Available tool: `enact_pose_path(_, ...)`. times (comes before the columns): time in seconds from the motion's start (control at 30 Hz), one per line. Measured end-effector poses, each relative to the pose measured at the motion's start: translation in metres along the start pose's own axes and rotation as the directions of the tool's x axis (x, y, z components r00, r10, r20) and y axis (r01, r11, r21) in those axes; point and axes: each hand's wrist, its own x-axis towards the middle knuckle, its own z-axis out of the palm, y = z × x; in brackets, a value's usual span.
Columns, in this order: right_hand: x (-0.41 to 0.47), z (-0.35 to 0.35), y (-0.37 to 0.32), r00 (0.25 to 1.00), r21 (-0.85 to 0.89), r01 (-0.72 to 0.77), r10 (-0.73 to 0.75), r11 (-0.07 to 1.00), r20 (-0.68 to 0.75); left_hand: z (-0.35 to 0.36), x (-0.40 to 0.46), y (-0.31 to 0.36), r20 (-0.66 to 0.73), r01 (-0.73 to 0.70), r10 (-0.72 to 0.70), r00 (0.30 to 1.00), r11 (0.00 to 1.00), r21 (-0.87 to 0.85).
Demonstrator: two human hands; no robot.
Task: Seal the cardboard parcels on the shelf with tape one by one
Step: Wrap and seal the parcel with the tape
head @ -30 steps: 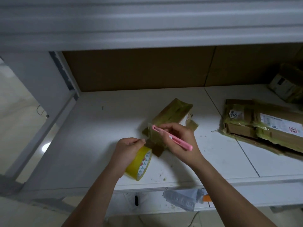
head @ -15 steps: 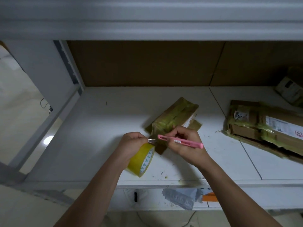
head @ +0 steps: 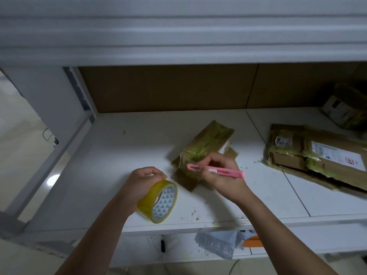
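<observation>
On the white shelf (head: 119, 155), left hand (head: 142, 182) grips the tape roll (head: 158, 201), right hand (head: 222, 173) grips a pink cutter (head: 218, 171) against the taped parcel (head: 204, 147).

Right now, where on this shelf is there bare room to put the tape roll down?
Left of the small taped parcel, bare shelf runs to the left wall and back panel. It is crowded rightward: right hand, pink cutter, large parcels.
</observation>
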Motion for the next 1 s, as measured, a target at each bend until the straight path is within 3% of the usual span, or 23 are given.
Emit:
enact_pose_path(0.1, -0.005, -0.015, -0.007, 0.93, -0.226, 0.234, -0.285, 0.946, -0.232, 0.0, 0.0, 0.001, -0.004, -0.01, 0.01, 1.0, 1.0, 0.013)
enact_pose_path(0.17, -0.012, -0.03, -0.001, 0.889, -0.459, 0.207, -0.362, 0.864, -0.281, 0.003, 0.001, 0.003, -0.002, -0.014, 0.014, 1.0, 0.999, 0.032)
enact_pose_path(0.23, -0.023, -0.046, 0.013, 0.93, -0.648, 0.035, -0.261, 0.761, -0.257, 0.007, 0.002, 0.005, 0.012, -0.019, 0.018, 1.0, 0.998, 0.052)
enact_pose_path(0.33, -0.04, -0.062, 0.036, 0.978, -0.821, -0.206, 0.077, 0.532, -0.196, 0.013, 0.003, 0.007, 0.048, -0.029, 0.025, 0.999, 0.996, 0.08)
enact_pose_path(0.43, -0.049, -0.07, 0.049, 0.945, -0.915, -0.215, 0.309, 0.342, -0.106, 0.018, 0.0, 0.009, 0.094, -0.056, 0.045, 0.995, 0.991, 0.12)
enact_pose_path(0.5, -0.056, -0.069, 0.049, 0.934, -0.923, -0.219, 0.343, 0.317, -0.103, 0.017, -0.002, 0.01, 0.124, -0.093, 0.076, 0.989, 0.986, 0.14)
enact_pose_path(0.53, -0.059, -0.066, 0.047, 0.948, -0.9, -0.236, 0.292, 0.367, -0.13, 0.016, -0.004, 0.01, 0.138, -0.115, 0.095, 0.986, 0.983, 0.146)
enact_pose_path(0.63, -0.063, -0.036, 0.032, 0.993, -0.698, -0.113, 0.058, 0.707, -0.102, 0.013, -0.01, 0.01, 0.168, -0.161, 0.137, 0.976, 0.978, 0.136)
enact_pose_path(0.67, -0.061, -0.02, 0.022, 0.996, -0.577, -0.086, 0.078, 0.812, -0.038, 0.012, -0.011, 0.009, 0.166, -0.168, 0.145, 0.975, 0.977, 0.131)
enact_pose_path(0.73, -0.056, 0.015, 0.008, 0.972, -0.322, -0.199, 0.227, 0.926, 0.054, 0.012, -0.013, 0.008, 0.148, -0.179, 0.16, 0.976, 0.976, 0.125)
enact_pose_path(0.83, -0.04, 0.047, -0.003, 0.891, -0.007, -0.453, 0.453, 0.891, 0.03, 0.011, -0.015, 0.005, 0.12, -0.186, 0.171, 0.978, 0.974, 0.133)
enact_pose_path(0.9, -0.031, 0.055, -0.006, 0.857, 0.173, -0.508, 0.515, 0.844, 0.004, 0.01, -0.015, 0.001, 0.11, -0.197, 0.183, 0.977, 0.97, 0.143)
enact_pose_path(1.0, -0.023, 0.062, -0.005, 0.86, 0.193, -0.496, 0.51, 0.847, -0.024, 0.005, -0.015, -0.005, 0.1, -0.205, 0.193, 0.976, 0.971, 0.123)
